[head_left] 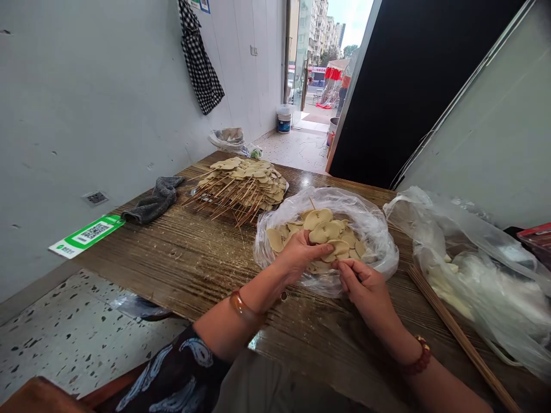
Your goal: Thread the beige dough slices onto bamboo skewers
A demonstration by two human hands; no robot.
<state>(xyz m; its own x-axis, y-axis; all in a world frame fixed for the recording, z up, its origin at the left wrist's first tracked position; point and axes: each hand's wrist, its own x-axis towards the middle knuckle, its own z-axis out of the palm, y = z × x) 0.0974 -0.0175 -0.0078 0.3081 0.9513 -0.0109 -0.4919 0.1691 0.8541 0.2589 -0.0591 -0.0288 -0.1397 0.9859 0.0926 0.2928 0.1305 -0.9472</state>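
Clasping a row of pale slices [337, 250], thumb on top, the left hand [302, 253] is over an open plastic bag [384, 258] holding more. The right hand [364, 284] pinches its fingertips together beside them, contents unclear. Skewered slices [253, 175] lie piled behind on the table [202, 252].

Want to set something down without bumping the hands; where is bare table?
The widest patch of table lies between the cloth, the loaded skewers and the open bag, though crumbs dot it. A smaller one lies between the arms. It is crowded at the right, with sticks and another bag, and around the left hand and right hand.
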